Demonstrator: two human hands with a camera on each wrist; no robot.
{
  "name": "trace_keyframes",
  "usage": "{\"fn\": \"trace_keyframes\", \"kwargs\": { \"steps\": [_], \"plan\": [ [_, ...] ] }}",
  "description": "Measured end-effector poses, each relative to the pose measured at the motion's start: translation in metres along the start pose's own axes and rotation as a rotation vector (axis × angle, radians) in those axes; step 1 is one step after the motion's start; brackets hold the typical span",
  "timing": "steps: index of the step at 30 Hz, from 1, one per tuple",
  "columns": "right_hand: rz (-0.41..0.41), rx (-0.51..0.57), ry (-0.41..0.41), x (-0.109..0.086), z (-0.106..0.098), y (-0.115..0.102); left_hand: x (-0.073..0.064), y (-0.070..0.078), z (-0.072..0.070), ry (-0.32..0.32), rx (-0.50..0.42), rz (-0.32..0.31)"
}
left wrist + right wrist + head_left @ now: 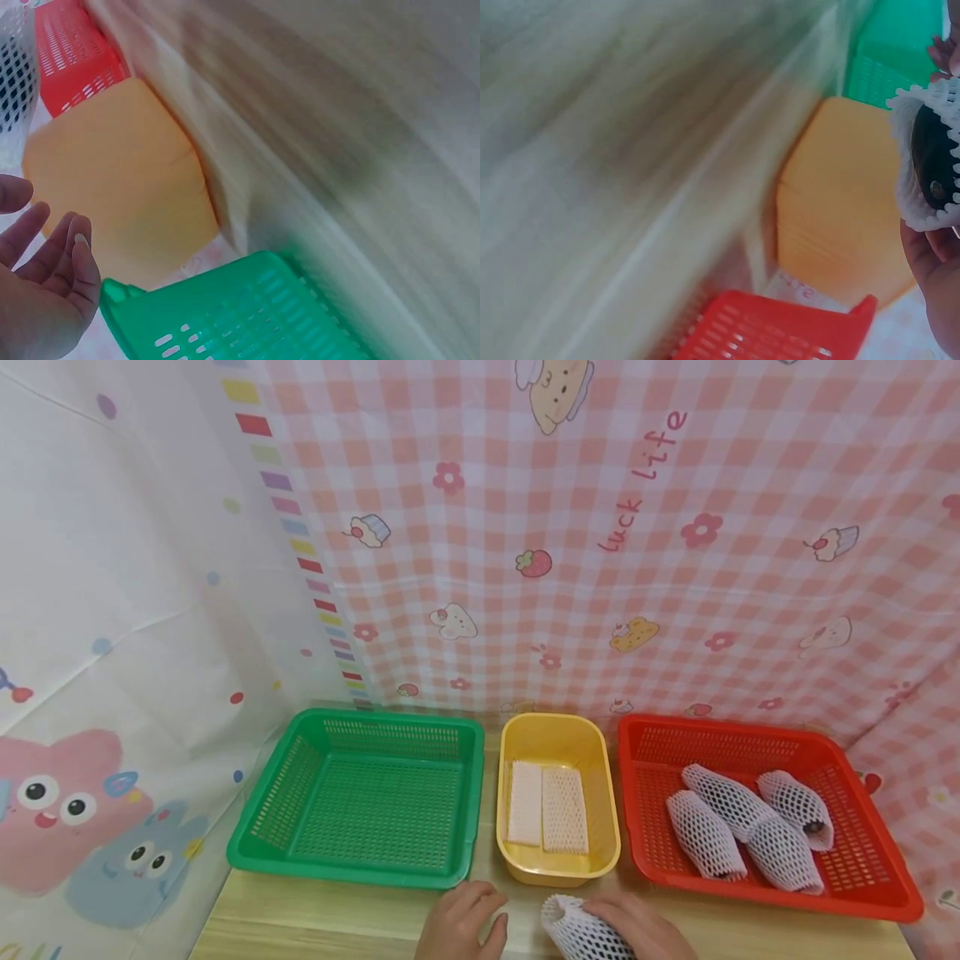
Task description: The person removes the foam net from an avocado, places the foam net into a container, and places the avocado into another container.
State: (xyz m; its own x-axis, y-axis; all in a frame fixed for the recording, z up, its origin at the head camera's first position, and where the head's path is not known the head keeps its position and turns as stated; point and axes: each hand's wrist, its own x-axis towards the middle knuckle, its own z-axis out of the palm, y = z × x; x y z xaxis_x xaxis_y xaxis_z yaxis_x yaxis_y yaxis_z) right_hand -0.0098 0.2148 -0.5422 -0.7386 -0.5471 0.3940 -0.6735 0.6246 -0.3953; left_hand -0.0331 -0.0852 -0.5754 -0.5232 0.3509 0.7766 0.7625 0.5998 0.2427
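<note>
Head view shows the right grip wrapped over a white net at the near edge, just right of centre. There's a dark thing inside, and the right wrist view looks into the net's ragged mouth, with the end of the dark thing sitting a bit back from the rim. Holding it from the right makes sense imo: a rounded bundle would probably roll if nobody had hold of it, and this leaves the mouth clear, pointing far and left. Its near end is cut off, so can't tell if it touches the surface.

Left grip is just left of that mouth, holding nothing, fingers loosely bent. Close enough to steady the net, I'd guess.

Baskets sit side by side beyond, probably so both sides are easy to reach. Green basket on the left has nothing in it. Yellow tub in the middle has two flat nets lying side by side. Red basket on the right has four wrapped pieces on their sides, which likely stops them tipping.
</note>
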Motion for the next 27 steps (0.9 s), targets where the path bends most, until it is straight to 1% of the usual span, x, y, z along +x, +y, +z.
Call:
{"fn": "trace_keyframes", "kwargs": {
  "steps": [3,9,12,17,23,27],
  "plan": [
    [-0.01,0.0,-0.033,-0.001,0.01,0.003,-0.004,-0.001,0.002,-0.036,-0.009,0.009],
    [-0.039,0.024,-0.062,-0.005,0.032,0.012,-0.013,-0.002,0.005,-0.13,-0.023,-0.009],
    [-0.047,0.03,-0.072,-0.008,0.04,0.015,-0.017,-0.002,0.008,-0.155,-0.013,-0.008],
    [-0.063,0.025,-0.08,-0.009,0.05,0.019,-0.021,-0.004,0.011,-0.175,0.001,-0.007],
    [-0.023,0.006,-0.09,-0.009,0.055,0.018,-0.023,-0.004,0.012,-0.233,-0.003,-0.04],
    [0.026,0.038,-0.126,-0.008,0.054,0.018,-0.023,-0.003,0.011,-0.281,-0.039,-0.083]
  ]
}}
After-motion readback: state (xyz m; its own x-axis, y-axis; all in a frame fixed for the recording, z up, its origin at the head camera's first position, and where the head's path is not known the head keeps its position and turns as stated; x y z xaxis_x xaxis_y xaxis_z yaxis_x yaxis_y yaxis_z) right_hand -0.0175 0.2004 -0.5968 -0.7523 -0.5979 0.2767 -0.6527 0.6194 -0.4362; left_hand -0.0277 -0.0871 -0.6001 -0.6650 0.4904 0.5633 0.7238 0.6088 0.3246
